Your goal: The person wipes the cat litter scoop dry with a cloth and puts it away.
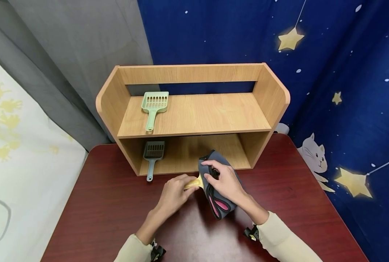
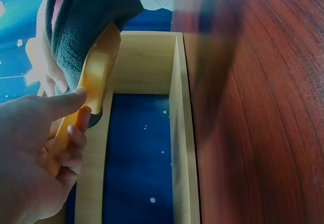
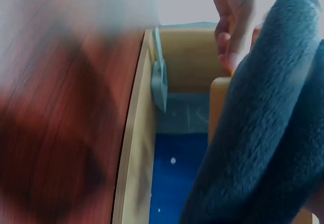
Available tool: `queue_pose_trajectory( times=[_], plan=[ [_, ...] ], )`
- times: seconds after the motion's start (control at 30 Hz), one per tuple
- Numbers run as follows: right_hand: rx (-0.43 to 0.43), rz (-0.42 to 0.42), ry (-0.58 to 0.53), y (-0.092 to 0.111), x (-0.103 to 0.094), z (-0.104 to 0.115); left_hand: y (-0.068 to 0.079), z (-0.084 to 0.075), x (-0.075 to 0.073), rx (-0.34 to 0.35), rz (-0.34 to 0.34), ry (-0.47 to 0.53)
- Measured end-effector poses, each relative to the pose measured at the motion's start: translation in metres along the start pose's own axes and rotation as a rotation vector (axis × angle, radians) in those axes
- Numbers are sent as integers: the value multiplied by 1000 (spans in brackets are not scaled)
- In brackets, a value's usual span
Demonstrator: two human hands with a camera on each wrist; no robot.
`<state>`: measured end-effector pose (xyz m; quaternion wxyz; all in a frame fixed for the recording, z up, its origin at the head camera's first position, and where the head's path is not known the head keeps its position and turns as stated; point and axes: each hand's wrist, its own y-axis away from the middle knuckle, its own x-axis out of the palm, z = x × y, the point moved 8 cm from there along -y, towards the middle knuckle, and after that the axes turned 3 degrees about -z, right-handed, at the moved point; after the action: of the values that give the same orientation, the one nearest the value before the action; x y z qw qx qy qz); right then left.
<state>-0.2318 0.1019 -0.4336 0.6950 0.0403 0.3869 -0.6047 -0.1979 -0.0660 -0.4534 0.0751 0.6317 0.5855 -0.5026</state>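
My left hand (image 1: 174, 192) grips the handle of a yellow litter scoop (image 2: 98, 74), thumb on top and fingers curled beneath it. A folded grey cloth (image 3: 253, 117) with black trim and pink inner patches covers most of the scoop's head. My right hand (image 1: 226, 182) holds this cloth around the scoop, thumb and fingers spread over its folds. Both hands are above the table, just in front of the shelf. In the right wrist view, the cloth hides much of the scoop, though a yellow edge shows beside it.
A two-tier wooden shelf (image 1: 194, 133) stands at the back of the dark red table (image 1: 116, 214). On its upper tier lies a light green litter scoop (image 1: 152, 115). A grey-blue scoop (image 1: 151, 165) lies on the lower tier, handle past the front edge.
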Motion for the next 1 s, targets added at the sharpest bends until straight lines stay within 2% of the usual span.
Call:
queue_pose_trajectory(
  times=[0.2, 0.4, 0.57, 0.77, 1.0],
  plan=[
    [6, -31, 53, 1, -20, -17, 1, 0, -2, 24, -15, -13],
    [-11, -91, 99, 1, -38, -25, 1, 3, -4, 10, -11, -29],
    [-40, -82, 102, 3, -24, -19, -1, 1, -2, 20, -14, -21],
    [-27, -59, 64, 2, -3, -5, -3, -1, 2, 22, -23, -27],
    [-49, -68, -15, -2, 1, 9, -3, 0, -3, -1, -57, -19]
  ],
)
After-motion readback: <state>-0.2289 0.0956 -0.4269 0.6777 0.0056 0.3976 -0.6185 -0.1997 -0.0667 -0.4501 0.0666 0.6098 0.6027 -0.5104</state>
